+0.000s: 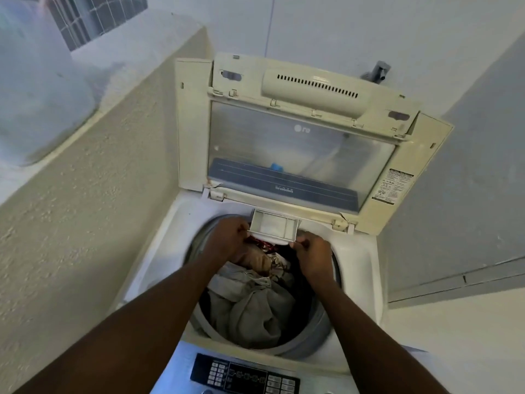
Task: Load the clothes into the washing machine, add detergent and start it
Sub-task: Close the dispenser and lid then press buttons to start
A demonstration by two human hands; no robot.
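Observation:
A cream top-loading washing machine [159,251] stands with its lid [298,132] folded up against the wall. The drum holds clothes [255,305], mostly grey and beige fabric with some red and dark pieces. At the drum's far rim a white detergent drawer [274,225] is pulled out over the laundry. My left hand [227,240] grips the drawer's front left corner. My right hand [314,255] pinches its front right corner. No detergent container is in view.
The dark control panel [244,375] with buttons runs along the machine's near edge. A rough plastered ledge wall [85,209] rises close on the left. A grey tap [377,71] sticks out of the wall behind the lid. A grey panel [468,209] is on the right.

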